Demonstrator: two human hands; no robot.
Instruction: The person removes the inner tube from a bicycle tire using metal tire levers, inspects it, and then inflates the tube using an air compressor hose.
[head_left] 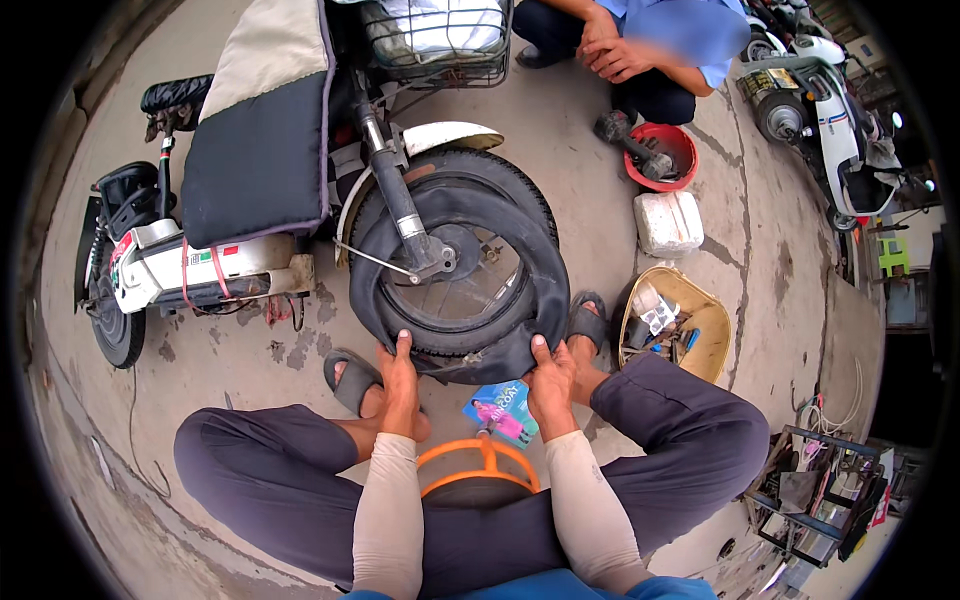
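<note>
A black rubber inner tube (pixel 546 272) hangs as a loose ring over the near face of the scooter's front wheel (pixel 530 190). My left hand (pixel 399 385) grips its lower left edge, thumb up. My right hand (pixel 551 388) holds the lower right part the same way, its thumb on the rubber and its other fingers mostly hidden. Between my hands the tube's bottom stretch looks flattened and creased. Behind it show the treaded tyre, the rim and hub, and the fork (pixel 400 198).
An electric scooter (pixel 200 265) stands at left. Right of the wheel are a yellowish tub (pixel 712 335) of tools, a white container (pixel 668 224) and a red basin (pixel 680 146) with a power tool. A person (pixel 650 50) crouches beyond. A blue packet (pixel 512 405) lies below my hands.
</note>
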